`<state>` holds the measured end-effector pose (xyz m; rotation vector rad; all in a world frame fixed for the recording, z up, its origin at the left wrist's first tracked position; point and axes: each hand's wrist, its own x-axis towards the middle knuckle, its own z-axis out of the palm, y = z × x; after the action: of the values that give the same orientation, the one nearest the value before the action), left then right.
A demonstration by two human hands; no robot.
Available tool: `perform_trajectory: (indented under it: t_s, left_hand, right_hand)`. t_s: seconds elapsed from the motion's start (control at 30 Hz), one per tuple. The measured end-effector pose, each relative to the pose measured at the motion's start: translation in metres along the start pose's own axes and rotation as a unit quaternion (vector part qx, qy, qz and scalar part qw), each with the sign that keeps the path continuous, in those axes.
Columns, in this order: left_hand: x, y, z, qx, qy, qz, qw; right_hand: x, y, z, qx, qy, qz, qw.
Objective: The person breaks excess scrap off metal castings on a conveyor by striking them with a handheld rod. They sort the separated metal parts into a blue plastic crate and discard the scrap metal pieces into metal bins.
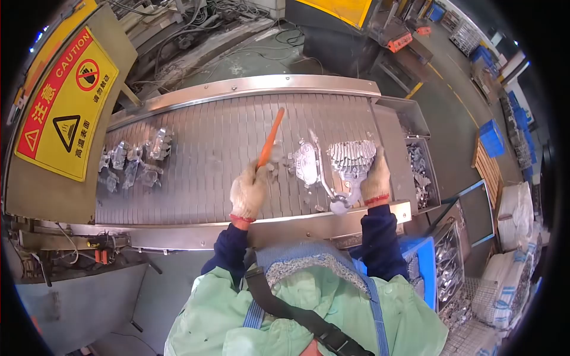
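Note:
My left hand (248, 191), in a pale work glove with a red cuff, is closed around an orange stick (272, 134) that points up and away over the conveyor belt (219, 148). My right hand (376, 178), gloved the same way, grips the right edge of a silvery metal casting (351, 155) with a row of fins. A thin runner and a round disc (339, 204) lie along its left and near side. Left of the runner sits a flatter cast section (306, 162); whether it is joined to the rest I cannot tell. Small metal fragments (273, 169) lie beside my left hand.
Several castings (133, 155) lie in a cluster at the belt's left end. Metal rails (261, 83) border the belt. A bin of scrap (420, 172) stands off its right end. A blue crate (423, 261) is by my right arm, and a yellow hot-surface sign (68, 113) faces me.

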<state>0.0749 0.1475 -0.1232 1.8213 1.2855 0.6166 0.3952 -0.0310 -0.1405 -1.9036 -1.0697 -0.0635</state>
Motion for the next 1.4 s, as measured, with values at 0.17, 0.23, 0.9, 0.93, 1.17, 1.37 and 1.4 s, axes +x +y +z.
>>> perform_trajectory:
  t_s: [0.17,0.23,0.9,0.93,1.17,1.37,1.4]
  left_hand:
    - [-0.018,0.026,-0.008,0.045,0.016,0.093,0.994]
    - [-0.002,-0.018,0.001,0.156,-0.047,0.082,0.983]
    - [-0.017,-0.022,0.035,0.111,-0.088,-0.045,0.989]
    - [-0.026,-0.05,0.056,0.156,-0.035,0.007,0.987]
    - [-0.056,0.019,0.023,-0.027,0.164,0.176,0.97]
    - [-0.027,-0.011,0.061,0.068,0.059,0.086,0.992]
    - [-0.036,0.004,0.048,0.049,0.074,0.097,0.991]
  right_hand:
    - [0.001,0.079,0.037,0.225,-0.017,0.117,0.967]
    - [0.003,0.106,0.049,0.317,0.007,0.16,0.935]
    - [0.037,-0.03,0.036,0.577,0.131,0.364,0.72]
    - [0.035,-0.023,0.039,0.594,0.142,0.366,0.703]
    - [0.043,-0.006,0.049,0.604,0.234,0.369,0.667]
    - [0.034,-0.023,0.045,0.613,0.181,0.418,0.645]
    - [0.029,-0.019,0.042,0.612,0.194,0.422,0.64]
